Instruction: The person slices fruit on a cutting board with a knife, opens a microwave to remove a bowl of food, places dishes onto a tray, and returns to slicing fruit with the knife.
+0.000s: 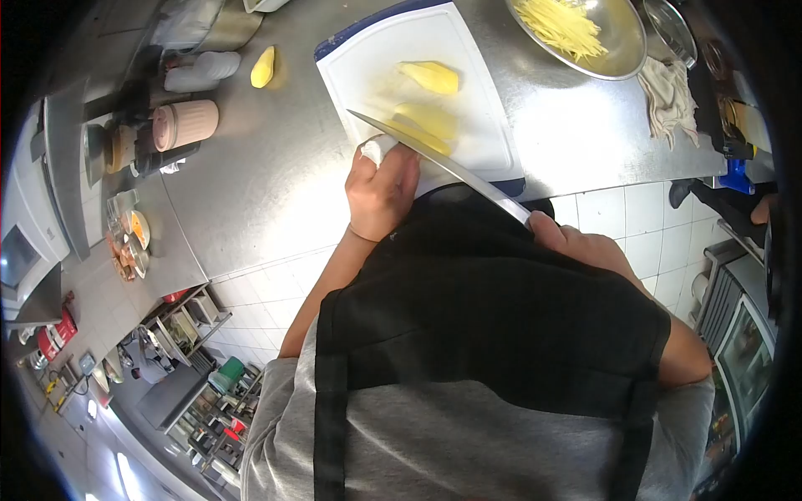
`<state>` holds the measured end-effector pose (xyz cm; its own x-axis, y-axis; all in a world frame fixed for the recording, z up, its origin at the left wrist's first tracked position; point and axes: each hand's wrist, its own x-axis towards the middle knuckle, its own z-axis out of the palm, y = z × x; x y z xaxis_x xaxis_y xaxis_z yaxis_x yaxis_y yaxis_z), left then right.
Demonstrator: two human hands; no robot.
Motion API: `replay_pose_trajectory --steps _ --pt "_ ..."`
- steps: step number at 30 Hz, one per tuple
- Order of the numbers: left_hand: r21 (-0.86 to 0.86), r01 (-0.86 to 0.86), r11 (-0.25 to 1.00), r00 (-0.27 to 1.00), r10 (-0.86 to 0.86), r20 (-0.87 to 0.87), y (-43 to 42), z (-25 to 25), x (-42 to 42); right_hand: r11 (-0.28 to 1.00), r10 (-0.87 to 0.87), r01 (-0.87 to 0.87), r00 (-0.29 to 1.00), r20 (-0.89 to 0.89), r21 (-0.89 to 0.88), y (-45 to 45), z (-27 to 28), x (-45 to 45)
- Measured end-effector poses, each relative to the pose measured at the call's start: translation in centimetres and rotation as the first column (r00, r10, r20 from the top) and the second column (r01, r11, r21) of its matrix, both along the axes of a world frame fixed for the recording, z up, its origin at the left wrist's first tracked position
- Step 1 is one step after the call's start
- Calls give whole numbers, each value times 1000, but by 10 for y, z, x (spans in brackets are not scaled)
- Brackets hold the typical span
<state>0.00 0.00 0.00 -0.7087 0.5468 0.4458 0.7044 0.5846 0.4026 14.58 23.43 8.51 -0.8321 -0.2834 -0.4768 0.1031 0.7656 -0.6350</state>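
A long knife is held by its handle in my right hand, at the right of my body. Its blade slants up and left over the lower part of the white cutting board. My left hand is closed around a white cloth or paper at the board's lower left edge, close under the blade. Yellow pieces lie flat on the board just beyond the blade. Farther up the board rests a larger peeled yellow piece.
At the upper right, a metal bowl holds thin yellow strips, with a crumpled cloth nearby. Another yellow piece lies on the steel table. A pinkish container stands left. Part of another person shows at far right.
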Motion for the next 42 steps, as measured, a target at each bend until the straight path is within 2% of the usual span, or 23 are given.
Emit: replay_pose_trajectory --steps 2,5,8,11,14,15,17,20,22,23,27,29,32,35,38,42 --pt "-1 4 1000 1000 -4 -7 0 1 0 1000 2 -2 1000 5 -8 1 2 -1" --pt "2 2 1000 1000 -2 -5 -1 -3 -2 998 -21 13 992 -126 -65 3 -8 1" --pt "0 -4 1000 1000 4 -1 -1 -2 -1 999 26 -26 1000 6 -35 2 -6 -9" --pt "21 9 1000 1000 -9 17 0 -1 -2 996 72 -84 966 249 37 -1 4 -30" --pt "24 15 1000 1000 -15 20 -1 -1 -2 986 -71 112 951 302 -122 4 -16 -23" --pt "29 18 999 999 -19 28 -2 -1 -3 963 -167 242 877 450 -115 4 -17 -27" --pt "41 22 999 999 -23 43 -3 -2 -3 879 -316 476 636 704 -35 1 -14 -39" --pt "44 17 999 996 -20 82 -2 2 -2 868 -389 488 561 730 88 -7 -5 -53" --pt "60 23 998 997 -28 74 -4 -2 -3 945 -264 328 756 599 3 -8 -19 -51" --pt "68 27 997 997 -32 70 -4 -4 -4 965 -211 261 805 555 -11 -10 -25 -52" --pt "62 23 998 998 -27 52 -6 -7 -5 997 -59 73 920 389 -20 -16 -42 -58" --pt "77 7 997 998 -12 56 -4 -6 -5 999 5 6 982 191 -53 -18 -49 -58" --pt "99 51 994 997 -57 52 -1 -2 -7 997 -46 60 973 226 -57 -25 -57 -72" --pt "90 37 995 999 -38 15 -2 -2 -7 998 -10 11 1000 18 -64 -25 -70 -65" --pt "77 47 996 999 -49 20 -4 -2 -5 998 30 -37 993 114 56 -25 -65 -74" --pt "83 88 993 995 -85 -47 -5 -2 -9 999 19 -22 995 98 24 -17 -46 -74"
